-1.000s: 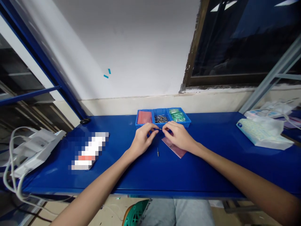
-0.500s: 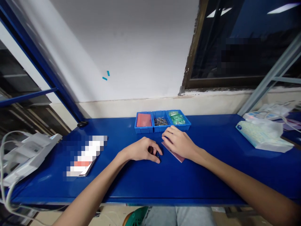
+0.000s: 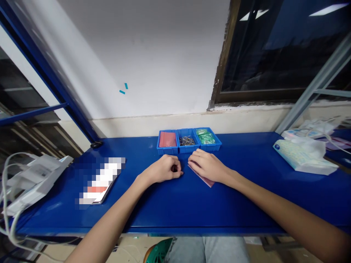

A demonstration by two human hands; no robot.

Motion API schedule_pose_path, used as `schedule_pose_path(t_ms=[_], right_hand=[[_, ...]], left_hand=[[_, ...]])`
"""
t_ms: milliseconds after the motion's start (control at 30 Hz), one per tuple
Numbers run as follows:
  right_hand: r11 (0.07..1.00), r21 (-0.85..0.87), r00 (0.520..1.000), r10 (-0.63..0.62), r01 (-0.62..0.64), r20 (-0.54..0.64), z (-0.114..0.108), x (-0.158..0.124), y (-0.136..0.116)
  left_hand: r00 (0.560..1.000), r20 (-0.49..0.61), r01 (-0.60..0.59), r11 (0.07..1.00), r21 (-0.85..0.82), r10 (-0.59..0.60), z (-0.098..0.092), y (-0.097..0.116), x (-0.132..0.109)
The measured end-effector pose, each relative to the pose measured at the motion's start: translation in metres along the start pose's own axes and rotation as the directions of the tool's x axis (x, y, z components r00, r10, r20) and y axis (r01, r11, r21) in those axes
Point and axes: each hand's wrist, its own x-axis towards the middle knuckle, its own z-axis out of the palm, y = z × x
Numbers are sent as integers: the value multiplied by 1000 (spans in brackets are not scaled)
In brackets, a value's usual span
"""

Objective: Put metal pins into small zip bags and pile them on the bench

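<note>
My left hand hovers just above or rests on the blue tabletop, thumb and index fingertip pinched together. Whatever is in that pinch, if anything, is too small to make out. To its right, my right hand lies over a flat pink bag, with its fingers bent down at the bag's left edge. Most of the bag is hidden under the palm. Just beyond the hands stand three joined blue bins: one with pink bags, a middle one with small metal screws, one with green packets.
A phone, partly pixelated, lies on the left of the blue table. White power strips and cables sit at the left edge. A tissue pack is at the right, and the wall stands behind the bins.
My left hand has moved slightly up and away from me, and its thumb and index finger have closed into a pinch. The right hand stays on the pink bag.
</note>
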Motion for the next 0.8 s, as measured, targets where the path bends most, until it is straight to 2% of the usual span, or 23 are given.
schedule_pose_path(t_ms=[167,333,533,800], right_hand=[[993,-100,996,-52,60,77,1,0,1],[992,-100,994,-64,73,93,6,-2,3],[997,-41,997,-57,59,48,6,-1,0],[998,18,998,-65,65,-12,6,0,-4]], left_hand=[[999,1,52,997,-52,-52,0,1,2],[995,-14,101,989,-109,-104,1,-4,1],[985,-172,-14,1000,2,14,8,-1,2],[943,-324,-88,996,-16,79,17,-1,4]])
